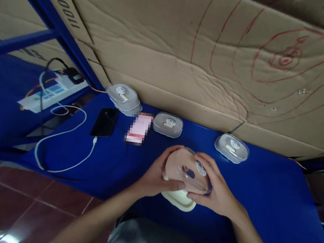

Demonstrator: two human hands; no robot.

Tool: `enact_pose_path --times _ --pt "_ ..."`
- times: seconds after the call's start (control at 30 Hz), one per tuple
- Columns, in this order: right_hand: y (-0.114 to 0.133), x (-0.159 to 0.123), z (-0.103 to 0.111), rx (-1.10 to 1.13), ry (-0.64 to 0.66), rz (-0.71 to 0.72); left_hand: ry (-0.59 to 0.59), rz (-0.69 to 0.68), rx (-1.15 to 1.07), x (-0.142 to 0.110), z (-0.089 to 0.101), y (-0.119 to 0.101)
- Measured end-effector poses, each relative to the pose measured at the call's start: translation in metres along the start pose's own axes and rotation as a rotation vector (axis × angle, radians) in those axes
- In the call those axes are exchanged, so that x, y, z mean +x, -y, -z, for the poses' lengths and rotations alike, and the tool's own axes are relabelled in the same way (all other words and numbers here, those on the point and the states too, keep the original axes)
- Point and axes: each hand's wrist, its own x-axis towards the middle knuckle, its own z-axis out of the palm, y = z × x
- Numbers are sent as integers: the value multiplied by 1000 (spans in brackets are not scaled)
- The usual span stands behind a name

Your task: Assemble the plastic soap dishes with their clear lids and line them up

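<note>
Between my two hands is an oval plastic container (pixel 182 164) with a clear lid, a round white sticker and a pinkish inside. My left hand (pixel 157 176) wraps its left side, thumb along the near edge. On the opposite side my right hand (pixel 214 186) grips it, fingers over the lid near the sticker and thumb at the front. Just below the container shows a cream-coloured shallow oval piece (pixel 180 199), partly hidden by it; whether the two touch I cannot tell.
Along the back of the blue table (pixel 273 204) stand grey lidded containers: a stack (pixel 124 98) at left, one container (pixel 168 125) in the middle, another (pixel 232 148) at right. A black phone (pixel 104 122), a blurred-out screen (pixel 139 128), a power strip (pixel 55 93) and cardboard wall (pixel 149 36) surround them.
</note>
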Motion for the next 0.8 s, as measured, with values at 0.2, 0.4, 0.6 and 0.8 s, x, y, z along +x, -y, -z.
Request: enact_pose_path --times 0.2,0.4,0.6,0.8 --pt "-23 -71 -26 116 -230 -228 213 25 653 -41 13 14" --pt "-20 -95 -54 150 -313 -344 313 4 860 -40 32 23" --pt "0 -73 -65 163 -197 -246 -38 -21 114 -38 5 41" --pt "10 -61 -72 225 -213 -197 -185 27 -255 -46 -30 45"
